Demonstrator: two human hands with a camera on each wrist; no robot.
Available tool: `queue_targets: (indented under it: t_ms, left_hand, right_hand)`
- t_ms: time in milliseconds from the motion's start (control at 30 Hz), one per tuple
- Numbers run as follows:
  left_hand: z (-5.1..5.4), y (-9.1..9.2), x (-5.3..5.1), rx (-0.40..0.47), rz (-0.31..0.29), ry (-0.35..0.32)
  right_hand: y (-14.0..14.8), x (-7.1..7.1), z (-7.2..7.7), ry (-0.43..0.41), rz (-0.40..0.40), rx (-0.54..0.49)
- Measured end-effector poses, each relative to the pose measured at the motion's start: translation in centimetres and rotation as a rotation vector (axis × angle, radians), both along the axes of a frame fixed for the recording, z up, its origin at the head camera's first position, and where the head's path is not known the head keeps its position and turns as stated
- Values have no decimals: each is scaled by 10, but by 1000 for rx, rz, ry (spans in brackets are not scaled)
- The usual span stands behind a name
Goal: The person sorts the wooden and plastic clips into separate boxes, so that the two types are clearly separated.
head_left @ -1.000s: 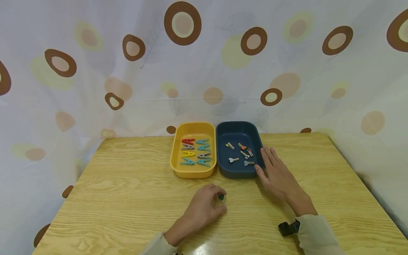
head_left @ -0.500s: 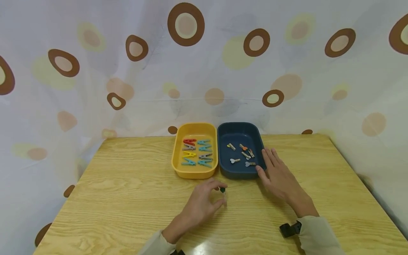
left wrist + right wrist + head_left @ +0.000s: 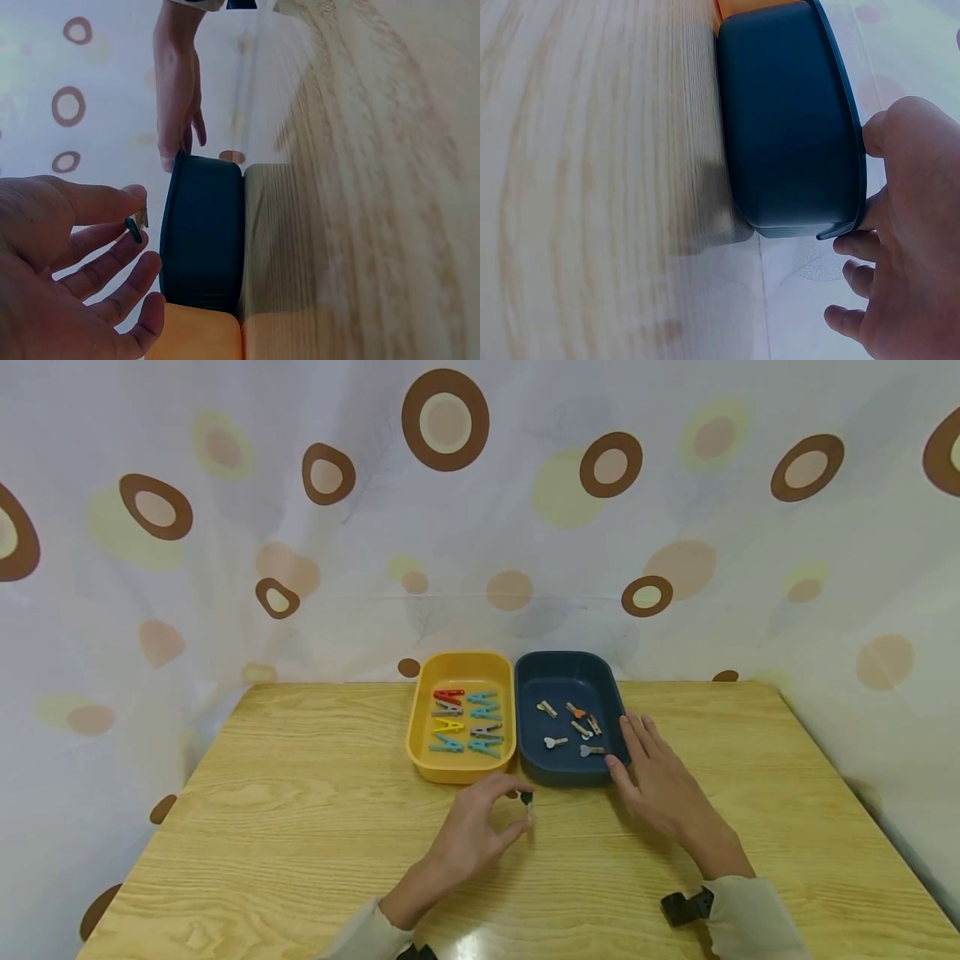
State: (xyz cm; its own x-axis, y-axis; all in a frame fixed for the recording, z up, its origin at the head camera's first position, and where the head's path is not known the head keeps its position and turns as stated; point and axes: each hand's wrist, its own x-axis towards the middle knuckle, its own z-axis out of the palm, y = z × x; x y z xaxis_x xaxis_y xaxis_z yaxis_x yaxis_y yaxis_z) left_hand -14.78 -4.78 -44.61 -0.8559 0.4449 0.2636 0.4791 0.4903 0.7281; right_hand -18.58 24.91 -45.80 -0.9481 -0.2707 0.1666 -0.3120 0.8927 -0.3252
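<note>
My left hand pinches a small wooden clothespin with a dark green decoration between thumb and fingertip. It is held above the table, just in front of the trays. My right hand rests against the right rim of the dark blue tray, thumb near the front corner and the other fingers laid out straight. Inside that tray lie several mini wooden clothespins with heart-shaped and coloured ends. Beside it, the yellow tray holds two columns of plastic clothespins in red, grey, yellow and blue.
The two trays stand side by side at the back of the wooden table. Behind them hangs a pale curtain with brown rings. A black band is on the right wrist.
My left hand has risen slightly toward the trays with the green-topped clothespin, which is now upright between the fingertips. The right hand keeps its place on the blue tray.
</note>
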Motion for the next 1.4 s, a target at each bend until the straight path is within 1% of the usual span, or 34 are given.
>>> queue_targets:
  t_ms: [300,467,533,667,733,767,900,1067,1267,1400]
  left_hand:
    - [4,-1,-2,14,9,7]
    - [7,-1,-4,47,13,29]
    - [5,-1,-5,60,17,49]
    - [4,-3,-7,91,40,36]
    - [6,-4,-10,114,49,46]
    - [9,-3,-12,124,51,48]
    - [20,2,-23,154,49,90]
    - [31,15,-45,141,57,92]
    - [36,30,-70,84,85,54]
    - [37,37,-84,52,83,34]
  right_hand:
    - [0,0,-1,2,2,1]
    - [0,0,0,4,3,-7]
    - [1,1,0,1,3,-11]
    - [2,2,-1,-2,1,-5]
    - [2,1,-2,-3,4,-5]
    - [2,1,-1,-4,3,-6]
    - [1,0,0,-9,7,-9]
    - [1,-1,1,-3,-1,-8]
    - [0,-2,0,-1,0,-10]
    - [1,-1,-1,1,-1,-4]
